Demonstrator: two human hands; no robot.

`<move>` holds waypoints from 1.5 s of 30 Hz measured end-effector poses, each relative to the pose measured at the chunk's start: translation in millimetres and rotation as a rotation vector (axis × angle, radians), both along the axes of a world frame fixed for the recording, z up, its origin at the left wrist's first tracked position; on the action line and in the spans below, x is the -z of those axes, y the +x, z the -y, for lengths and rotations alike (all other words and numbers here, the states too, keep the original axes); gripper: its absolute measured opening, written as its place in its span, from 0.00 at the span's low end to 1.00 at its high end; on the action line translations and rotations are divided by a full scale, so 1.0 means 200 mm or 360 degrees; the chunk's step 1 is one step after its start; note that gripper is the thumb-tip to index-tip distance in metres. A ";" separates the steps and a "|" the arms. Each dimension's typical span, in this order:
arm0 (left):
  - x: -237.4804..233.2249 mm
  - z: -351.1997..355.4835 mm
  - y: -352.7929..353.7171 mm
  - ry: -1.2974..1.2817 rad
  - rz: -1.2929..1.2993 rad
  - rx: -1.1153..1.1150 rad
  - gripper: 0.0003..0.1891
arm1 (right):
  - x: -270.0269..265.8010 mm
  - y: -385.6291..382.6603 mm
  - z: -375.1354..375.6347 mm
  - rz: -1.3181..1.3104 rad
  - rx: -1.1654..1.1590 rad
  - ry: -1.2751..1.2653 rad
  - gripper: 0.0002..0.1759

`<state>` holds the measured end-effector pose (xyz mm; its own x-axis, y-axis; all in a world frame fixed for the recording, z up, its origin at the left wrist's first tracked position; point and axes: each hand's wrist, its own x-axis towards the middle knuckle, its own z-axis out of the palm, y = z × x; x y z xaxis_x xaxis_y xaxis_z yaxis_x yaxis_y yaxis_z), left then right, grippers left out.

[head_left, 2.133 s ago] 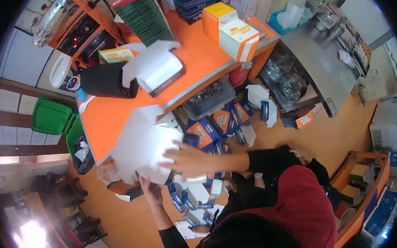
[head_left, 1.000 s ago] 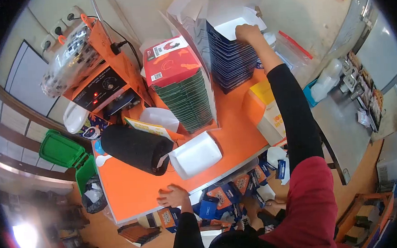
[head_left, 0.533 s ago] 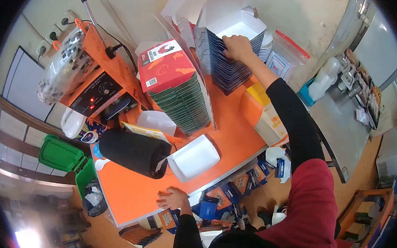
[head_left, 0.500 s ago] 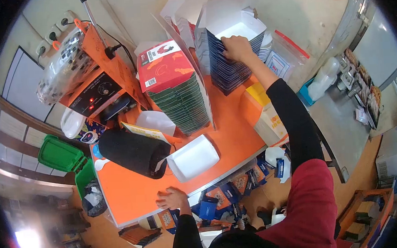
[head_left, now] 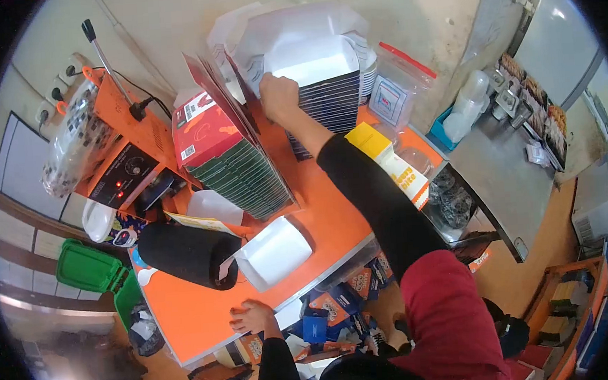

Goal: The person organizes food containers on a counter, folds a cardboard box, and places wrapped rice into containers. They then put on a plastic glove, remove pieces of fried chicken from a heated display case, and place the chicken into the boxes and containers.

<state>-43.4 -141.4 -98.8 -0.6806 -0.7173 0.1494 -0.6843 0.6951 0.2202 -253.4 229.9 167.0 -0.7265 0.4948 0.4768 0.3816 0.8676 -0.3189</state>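
My right hand point(head_left: 281, 96) is closed at the front left corner of a tall stack of nested paper food boxes point(head_left: 330, 105), dark blue outside and white inside. Its fingertips are hidden behind that corner. Low on the orange table point(head_left: 186, 315), my left hand point(head_left: 255, 317) rests near the front edge with fingers spread, holding nothing. A white open paper tray point(head_left: 276, 253) lies above it. Left of the blue stack stands another stack of nested boxes point(head_left: 237, 173), red and green, with lids raised.
A black cylindrical speaker point(head_left: 183, 255) lies beside the tray. Behind it stands an orange sealing machine point(head_left: 129, 169) with a lever. Yellow-and-white packaging point(head_left: 389, 158), a zip bag point(head_left: 396, 97) and a steel counter point(head_left: 502, 185) are on the right. Folded boxes point(head_left: 332, 313) fill the space below.
My right hand has moved from the top front edge of the blue stack to its left corner. The stack now faces me more squarely. My left hand stays on the table; the view has shifted.
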 end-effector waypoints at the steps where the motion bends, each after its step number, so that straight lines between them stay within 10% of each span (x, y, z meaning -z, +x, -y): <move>1: -0.02 -0.02 0.00 0.0029 -0.0018 -0.0022 0.26 | -0.02 -0.03 -0.03 0.0010 0.0020 -0.0088 0.21; 8: 0.05 0.01 -0.01 -0.0081 -0.0097 -0.0025 0.25 | -0.10 0.29 -0.38 0.0551 -0.0306 0.0429 0.24; 23: 0.06 0.02 0.00 -0.0075 -0.0078 0.0009 0.28 | -0.07 0.04 -0.50 0.0109 0.0437 0.0697 0.06; 26: 0.04 0.02 0.00 -0.0041 -0.0088 0.0060 0.28 | -0.08 -0.14 -0.42 -0.0416 0.0042 0.1192 0.05; 32: 0.10 0.06 0.00 -0.0141 -0.0139 0.0214 0.26 | 0.22 -0.63 -0.40 0.0048 -0.0204 0.0013 0.22; 36: 0.09 0.04 -0.02 -0.0164 -0.0136 0.0149 0.26 | 0.33 -0.73 -0.49 -0.0096 -0.0098 -0.0139 0.30; 45: 0.07 0.02 -0.02 -0.0208 -0.0074 0.0127 0.27 | 0.37 -0.72 -0.66 -0.0142 -0.0597 0.0050 0.16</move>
<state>-46.4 -145.6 -113.1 -0.7248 -0.6337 0.2704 -0.6170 0.7716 0.1547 -397.0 362.6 93.8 -0.8092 0.1867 0.5571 0.0079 0.9515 -0.3074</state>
